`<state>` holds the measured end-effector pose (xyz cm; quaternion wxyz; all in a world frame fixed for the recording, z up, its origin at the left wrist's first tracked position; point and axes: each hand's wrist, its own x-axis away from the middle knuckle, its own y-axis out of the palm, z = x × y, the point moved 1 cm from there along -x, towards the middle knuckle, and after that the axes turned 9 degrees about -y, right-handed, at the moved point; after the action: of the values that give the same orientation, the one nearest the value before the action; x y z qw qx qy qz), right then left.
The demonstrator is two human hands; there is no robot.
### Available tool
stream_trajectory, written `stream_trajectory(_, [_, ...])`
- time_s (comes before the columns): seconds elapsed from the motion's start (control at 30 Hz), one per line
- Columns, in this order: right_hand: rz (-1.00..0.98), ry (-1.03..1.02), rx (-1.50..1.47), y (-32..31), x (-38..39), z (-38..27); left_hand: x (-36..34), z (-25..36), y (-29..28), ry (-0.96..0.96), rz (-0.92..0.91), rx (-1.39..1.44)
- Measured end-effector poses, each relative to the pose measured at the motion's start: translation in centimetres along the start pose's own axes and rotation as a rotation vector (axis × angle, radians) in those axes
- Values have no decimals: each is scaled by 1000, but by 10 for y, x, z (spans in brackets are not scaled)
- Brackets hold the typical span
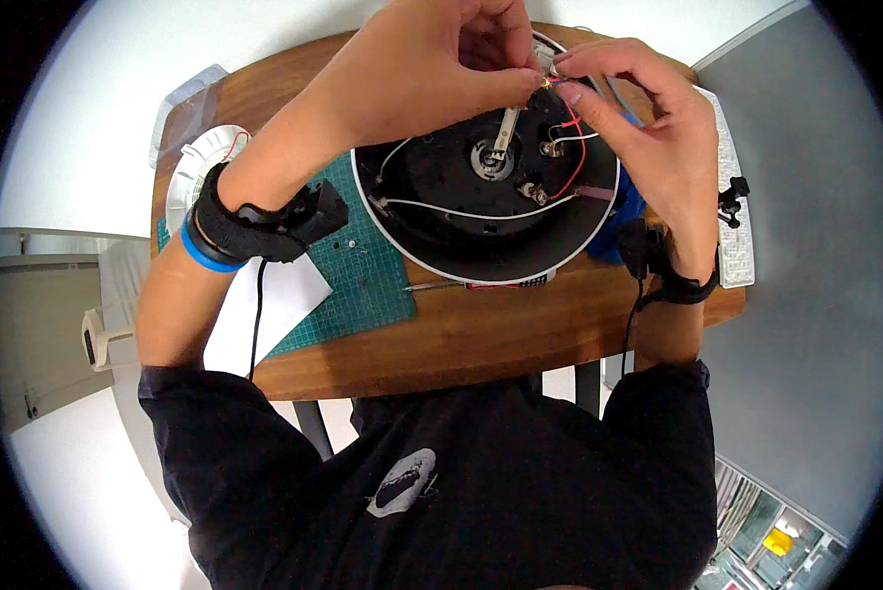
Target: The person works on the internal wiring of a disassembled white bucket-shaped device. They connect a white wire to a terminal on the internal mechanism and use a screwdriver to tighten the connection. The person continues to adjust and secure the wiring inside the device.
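Bright, diffuse indoor light fills the scene; the white wall (186,44) and the paper (260,320) wash out to near-blank white. Soft shading dims parts of the wooden counter (363,369), while the dark shirt (559,492) and the round black housing (441,236) lose detail. Fisheye distortion bows the counter's edges, and black vignetting rounds the corners. Thin wires (584,157) look slightly soft.
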<state>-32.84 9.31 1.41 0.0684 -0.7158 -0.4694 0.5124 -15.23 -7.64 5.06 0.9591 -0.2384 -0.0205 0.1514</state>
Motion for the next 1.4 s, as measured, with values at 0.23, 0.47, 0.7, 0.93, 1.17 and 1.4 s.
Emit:
stream_trajectory(0.23, [-109,-97,128,1,10,-58,4,-5,0,143,84,-185])
stream_trajectory(0.47, [-579,-414,-212,98,47,-120,-1,-19,-8,150,86,-78])
stream_trajectory(0.7, [-646,-330,-3,196,69,-106,-9,-24,-9,197,159,-111])
stream_trajectory(0.93, [-624,-343,31,233,57,-92,-12,-29,-10,197,160,-41])
stream_trajectory(1.17, [-609,-242,249,238,59,-80,-8,-22,-8,133,149,-64])
stream_trajectory(1.4, [-582,-333,298,251,65,-69,-3,-19,-9,133,148,-87])
